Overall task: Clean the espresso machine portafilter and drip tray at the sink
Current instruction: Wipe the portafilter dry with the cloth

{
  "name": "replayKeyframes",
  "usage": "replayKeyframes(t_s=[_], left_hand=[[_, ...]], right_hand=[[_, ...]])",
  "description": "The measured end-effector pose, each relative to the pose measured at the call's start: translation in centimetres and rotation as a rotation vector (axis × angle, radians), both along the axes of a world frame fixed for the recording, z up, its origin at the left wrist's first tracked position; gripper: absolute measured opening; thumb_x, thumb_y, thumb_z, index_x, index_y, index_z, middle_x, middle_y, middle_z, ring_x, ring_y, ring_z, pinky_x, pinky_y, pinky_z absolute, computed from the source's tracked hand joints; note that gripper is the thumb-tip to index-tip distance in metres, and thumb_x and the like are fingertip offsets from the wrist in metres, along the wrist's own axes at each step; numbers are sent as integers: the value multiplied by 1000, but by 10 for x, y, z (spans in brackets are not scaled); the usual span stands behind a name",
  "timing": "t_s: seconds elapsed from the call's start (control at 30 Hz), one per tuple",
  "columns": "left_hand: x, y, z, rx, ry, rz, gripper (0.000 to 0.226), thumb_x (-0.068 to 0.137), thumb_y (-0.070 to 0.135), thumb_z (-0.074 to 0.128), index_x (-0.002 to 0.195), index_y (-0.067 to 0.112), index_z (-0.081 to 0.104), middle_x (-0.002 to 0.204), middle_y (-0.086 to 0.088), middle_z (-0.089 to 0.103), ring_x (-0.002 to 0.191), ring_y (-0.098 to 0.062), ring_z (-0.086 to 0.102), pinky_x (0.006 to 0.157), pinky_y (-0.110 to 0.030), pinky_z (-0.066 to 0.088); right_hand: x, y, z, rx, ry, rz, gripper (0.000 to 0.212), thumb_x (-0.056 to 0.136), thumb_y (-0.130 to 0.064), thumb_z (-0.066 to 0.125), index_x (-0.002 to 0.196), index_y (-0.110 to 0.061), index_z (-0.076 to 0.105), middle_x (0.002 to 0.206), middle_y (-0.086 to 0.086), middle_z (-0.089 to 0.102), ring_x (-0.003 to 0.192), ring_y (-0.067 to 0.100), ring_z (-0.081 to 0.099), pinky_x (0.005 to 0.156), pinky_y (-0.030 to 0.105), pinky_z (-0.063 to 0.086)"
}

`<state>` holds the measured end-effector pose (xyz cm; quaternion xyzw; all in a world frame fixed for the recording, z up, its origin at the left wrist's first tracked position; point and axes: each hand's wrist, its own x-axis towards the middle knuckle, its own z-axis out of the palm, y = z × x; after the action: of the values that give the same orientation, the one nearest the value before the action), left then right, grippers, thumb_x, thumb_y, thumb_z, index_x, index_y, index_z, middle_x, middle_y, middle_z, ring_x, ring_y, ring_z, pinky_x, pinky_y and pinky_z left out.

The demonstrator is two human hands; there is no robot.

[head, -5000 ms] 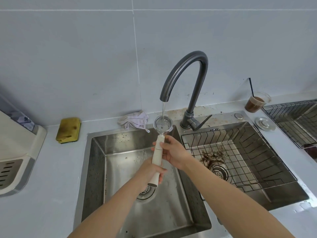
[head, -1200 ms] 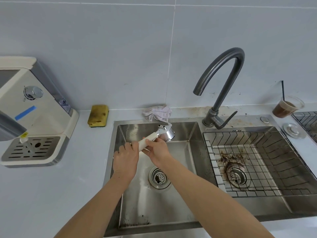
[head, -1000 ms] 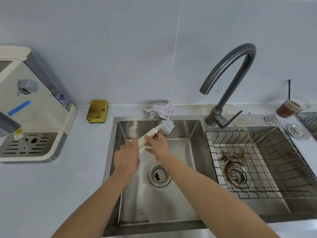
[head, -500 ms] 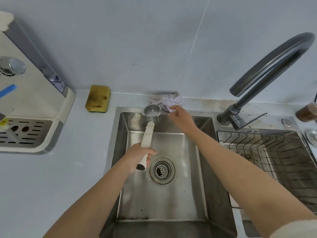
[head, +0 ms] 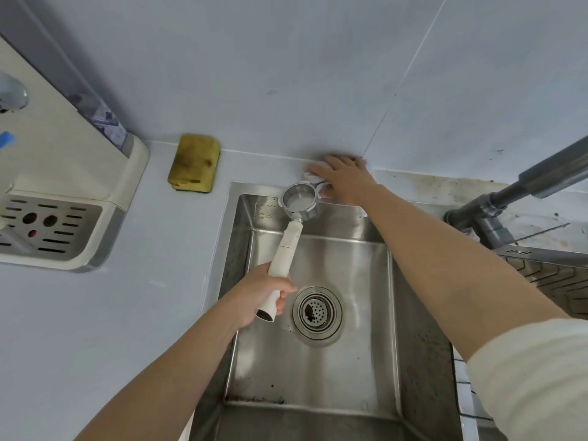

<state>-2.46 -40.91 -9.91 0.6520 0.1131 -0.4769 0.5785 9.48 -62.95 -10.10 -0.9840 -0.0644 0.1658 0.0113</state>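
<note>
1. From the head view, the left hand is wrapped round the pale handle of the portafilter. It holds the portafilter over the sink, with the metal basket up at the far rim, mouth upward.
2. The right hand reaches to the far side and lies flat, fingers spread, on the cloth. The cloth sits on the worktop against the wall, just beside the basket. As far as I can see, the hand has not gathered it up.
3. The basket looks free of grounds, pale and wet inside. I'd judge the rinsing done and wiping dry the step in hand.
4. The drip tray sits in the espresso machine at the left, well apart from the sink. That half of the job looks untouched.
5. A yellow sponge lies between machine and sink. Dark specks cling to the near edge of the sink floor and the drain, so the sink wants a rinse too.
</note>
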Motion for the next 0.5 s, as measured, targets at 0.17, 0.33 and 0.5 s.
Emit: replayKeyframes(t_s=[0.17, 0.33, 0.5], left_hand=[[2, -1, -2, 69, -59, -1, 24, 78, -7, 57, 66, 9, 43, 44, 1, 45, 34, -11, 41, 40, -18, 38], [0, -5, -3, 197, -174, -9, 22, 78, -7, 56, 74, 10, 43, 56, -4, 44, 34, -10, 42, 37, -16, 36], [-1, -5, -5, 310, -294, -16, 18, 79, -4, 54, 88, 9, 46, 65, -3, 44, 44, -17, 43, 39, -20, 34]], right_hand=[[4, -6, -2, 15, -20, -6, 52, 93, -36, 46, 141, -40, 27, 140, 2, 38, 131, 27, 32, 106, 41, 26], [2, -15, 7, 214, -22, -135, 44, 92, -21, 47, 134, -31, 42, 125, 4, 50, 119, 25, 45, 95, 34, 34], [-28, -22, 46, 722, -52, -329, 12, 88, -6, 43, 90, -12, 53, 76, 0, 54, 71, 20, 53, 60, 23, 38]])
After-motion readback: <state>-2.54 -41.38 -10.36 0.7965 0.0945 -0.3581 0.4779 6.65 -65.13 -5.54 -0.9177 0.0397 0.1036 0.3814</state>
